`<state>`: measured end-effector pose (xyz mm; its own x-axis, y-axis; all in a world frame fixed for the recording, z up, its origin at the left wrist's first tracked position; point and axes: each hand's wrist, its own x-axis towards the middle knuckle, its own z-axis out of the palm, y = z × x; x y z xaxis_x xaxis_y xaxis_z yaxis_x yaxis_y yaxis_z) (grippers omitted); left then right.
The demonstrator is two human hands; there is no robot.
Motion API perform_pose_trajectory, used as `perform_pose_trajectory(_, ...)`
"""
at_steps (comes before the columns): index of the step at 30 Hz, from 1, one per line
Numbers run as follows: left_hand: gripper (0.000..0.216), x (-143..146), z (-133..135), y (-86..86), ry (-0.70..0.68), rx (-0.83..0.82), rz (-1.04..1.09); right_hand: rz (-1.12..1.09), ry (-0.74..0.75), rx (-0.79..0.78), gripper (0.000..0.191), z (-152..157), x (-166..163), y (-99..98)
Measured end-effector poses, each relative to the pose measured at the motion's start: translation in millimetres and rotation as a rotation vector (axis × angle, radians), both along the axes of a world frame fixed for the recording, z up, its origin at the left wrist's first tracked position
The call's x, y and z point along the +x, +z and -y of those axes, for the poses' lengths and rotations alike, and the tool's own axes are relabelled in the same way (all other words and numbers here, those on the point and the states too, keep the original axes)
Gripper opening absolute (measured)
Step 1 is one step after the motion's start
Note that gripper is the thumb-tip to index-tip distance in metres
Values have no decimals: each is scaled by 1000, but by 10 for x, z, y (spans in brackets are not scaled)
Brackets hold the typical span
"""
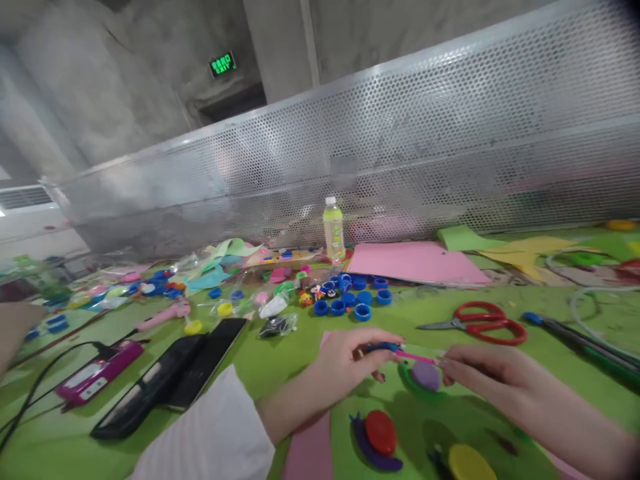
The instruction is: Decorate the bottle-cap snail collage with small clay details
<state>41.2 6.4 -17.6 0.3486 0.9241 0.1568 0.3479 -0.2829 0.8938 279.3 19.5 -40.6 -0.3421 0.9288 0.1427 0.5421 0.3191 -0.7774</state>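
Observation:
My left hand is closed on a small dark blue piece, its exact kind partly hidden by the fingers. From it a thin pink strip runs across to my right hand, which pinches the other end. Just below the strip lies a green snail shape with a light purple round cap on it. Nearer to me is a purple snail shape bearing a red round cap. A yellow round cap with a dark piece beside it sits at the bottom edge.
Red-handled scissors lie beyond my right hand. Several blue bottle caps and a drink bottle stand farther back. On the left are black phone-like slabs, a purple power strip and a pink glue gun with cords.

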Motion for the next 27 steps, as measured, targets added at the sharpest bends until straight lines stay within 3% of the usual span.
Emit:
perform_pose_trajectory(3,18,-25,-60,16,23,95,-18,3,68,-119,38,59,-62,146)
perform_pose_trajectory(8,13,-38,-93,41,80,170,-34,33,44,-104,35,112,-120,259)
perform_pose_trajectory(27,15,-15,-89,67,124,127,-14,149,-51,-28,33,106,-164,265)
